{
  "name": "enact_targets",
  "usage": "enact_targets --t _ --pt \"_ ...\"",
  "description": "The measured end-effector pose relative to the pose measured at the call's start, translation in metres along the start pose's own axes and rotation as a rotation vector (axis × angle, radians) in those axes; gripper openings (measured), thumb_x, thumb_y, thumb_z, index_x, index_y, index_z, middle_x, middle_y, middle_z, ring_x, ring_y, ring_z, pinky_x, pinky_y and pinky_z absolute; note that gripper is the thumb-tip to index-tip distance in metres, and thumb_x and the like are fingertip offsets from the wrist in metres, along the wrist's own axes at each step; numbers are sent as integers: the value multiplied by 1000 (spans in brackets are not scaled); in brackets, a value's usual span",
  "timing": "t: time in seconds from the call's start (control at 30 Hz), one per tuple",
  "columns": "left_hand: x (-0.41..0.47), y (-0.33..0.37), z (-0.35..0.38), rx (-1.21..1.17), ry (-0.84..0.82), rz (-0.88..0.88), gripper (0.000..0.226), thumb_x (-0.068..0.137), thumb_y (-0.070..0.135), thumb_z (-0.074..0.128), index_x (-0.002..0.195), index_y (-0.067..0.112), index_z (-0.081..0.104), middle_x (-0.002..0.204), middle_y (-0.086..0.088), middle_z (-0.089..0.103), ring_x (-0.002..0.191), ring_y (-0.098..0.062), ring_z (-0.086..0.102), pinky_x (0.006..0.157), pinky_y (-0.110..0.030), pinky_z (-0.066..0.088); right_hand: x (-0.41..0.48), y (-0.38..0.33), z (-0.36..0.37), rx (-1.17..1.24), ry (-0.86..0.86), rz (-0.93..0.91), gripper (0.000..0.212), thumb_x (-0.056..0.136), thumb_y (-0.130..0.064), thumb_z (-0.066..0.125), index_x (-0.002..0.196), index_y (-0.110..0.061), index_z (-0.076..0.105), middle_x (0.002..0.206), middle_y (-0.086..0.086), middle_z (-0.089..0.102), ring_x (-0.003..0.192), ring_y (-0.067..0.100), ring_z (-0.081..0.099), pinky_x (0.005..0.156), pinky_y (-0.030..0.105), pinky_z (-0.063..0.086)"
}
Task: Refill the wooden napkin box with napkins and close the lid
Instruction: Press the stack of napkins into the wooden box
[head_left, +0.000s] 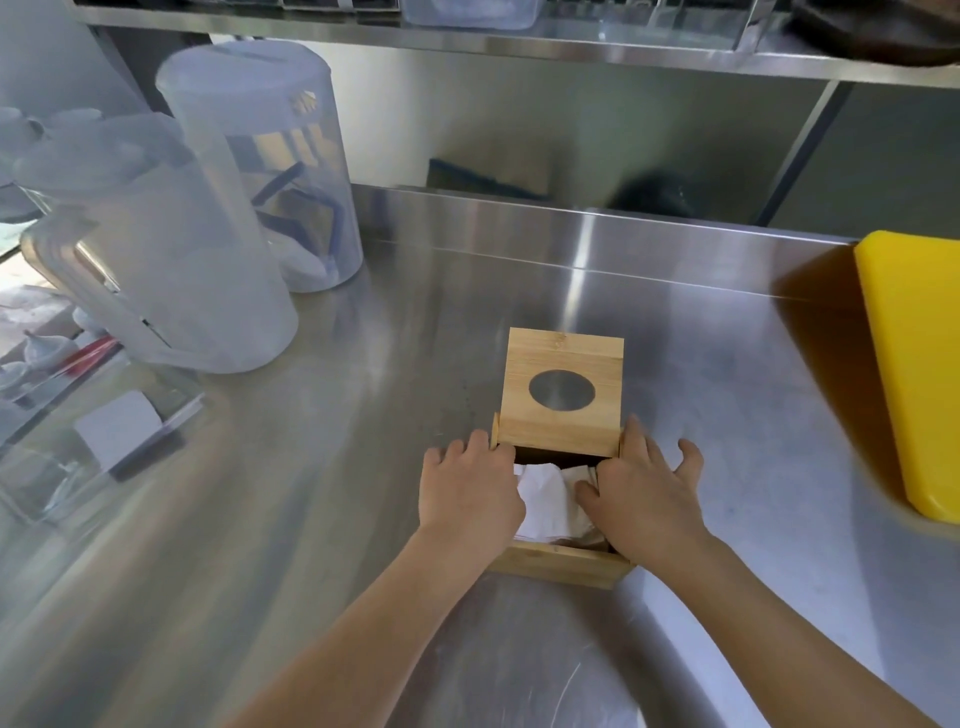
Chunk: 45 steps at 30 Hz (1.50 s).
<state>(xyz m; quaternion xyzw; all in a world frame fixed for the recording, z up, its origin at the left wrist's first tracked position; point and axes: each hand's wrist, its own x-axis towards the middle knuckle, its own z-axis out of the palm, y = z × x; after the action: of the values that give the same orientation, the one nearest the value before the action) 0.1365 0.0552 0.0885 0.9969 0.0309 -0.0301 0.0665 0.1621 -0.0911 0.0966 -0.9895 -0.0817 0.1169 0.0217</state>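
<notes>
A: Where's the box (558, 565) now?

B: On the steel counter (727, 364), right in front of the person, near its front edge. The lid (563, 395), the one with the round hole, is slid partway back, so the near half is open and white napkins (545, 499) show inside.

A: How would those handle?

B: I'd guess soft and light, easy to crumple; they look a bit rumpled already. Press them flat rather than pinch them. The box looks stiff and light enough to skid on steel, so steady its sides, and take the lid by its side edges.

A: And the hands?

B: Both reach in from below, palms down. The left hand (467, 493) lies over the box's left edge, fingers curled loosely, gripping nothing I can make out. The right hand (644, 493) is spread flat, thumb on the napkins, fingertips beside the lid's right corner.

A: Anything nearby?

B: Two plastic pitchers (197, 249) well off to the left, a yellow board (919, 374) far right
</notes>
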Motion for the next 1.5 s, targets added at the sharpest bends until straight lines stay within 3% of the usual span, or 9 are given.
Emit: enact_targets --t 0.17,0.33,0.4,0.53,0.8,0.9,1.07,1.2,1.5 --pt "-6 -2 -6 -75 114 31 26 91 23 48 114 18 58 120 -1 51 105 -21 53 89 -32 36 -9 6 -1 -25 194 -32 21 88 -30 55 86 -17 71 139 12 48 130 22 43 109 53 2" --pt "-6 -8 -6 -131 372 193 18 79 19 50 70 13 65 68 -1 62 57 -23 58 63 -29 41 -4 28 -3 189 613 -283 7 71 -5 70 64 -5 70 75 12 70 63 34 64 70 42 47" --pt "-4 -11 -9 -168 363 409 23 81 19 44 73 14 65 65 1 62 59 -21 58 67 -25 35 -4 32 -5 264 539 -462 16 77 -10 57 69 -6 70 69 8 68 57 30 62 50 35 53" --pt "4 -15 -13 -19 93 757 25 83 24 41 79 18 64 75 6 65 72 -19 59 80 -29 35 -3 28 -2 113 331 -748 25 75 -18 45 64 -19 68 63 -8 68 62 14 61 71 22 37" --pt "16 -24 -22 191 -194 641 23 84 37 55 101 23 64 109 7 56 109 -10 48 109 -40 11 5 28 -2 -110 168 -698 23 70 -31 52 49 -23 57 57 -8 59 58 12 58 80 29 24" --pt "15 -11 -26 351 -218 578 18 85 25 57 102 21 60 107 3 54 108 -15 48 111 -46 7 5 24 -11 -185 75 -681 18 77 -27 56 64 -18 64 68 -5 55 72 18 59 86 30 20" --pt "7 -4 -24 451 -109 596 19 83 16 58 103 16 57 102 -2 55 103 -20 49 107 -43 18 6 16 -14 -216 44 -692 11 82 -25 50 73 -21 44 78 -7 47 82 17 48 85 29 15" --pt "5 -6 -28 308 13 759 19 58 28 76 65 21 60 63 5 50 66 -16 53 69 -27 23 8 18 -16 -163 16 -767 8 85 -23 48 83 -18 55 87 -3 59 87 18 52 83 29 21" --pt "21 -7 -19 339 -216 627 9 85 24 60 93 24 55 99 2 55 102 -18 41 75 -28 23 6 9 -18 -258 -79 -662 15 83 -11 52 77 -23 46 79 -4 62 86 19 48 85 30 18"
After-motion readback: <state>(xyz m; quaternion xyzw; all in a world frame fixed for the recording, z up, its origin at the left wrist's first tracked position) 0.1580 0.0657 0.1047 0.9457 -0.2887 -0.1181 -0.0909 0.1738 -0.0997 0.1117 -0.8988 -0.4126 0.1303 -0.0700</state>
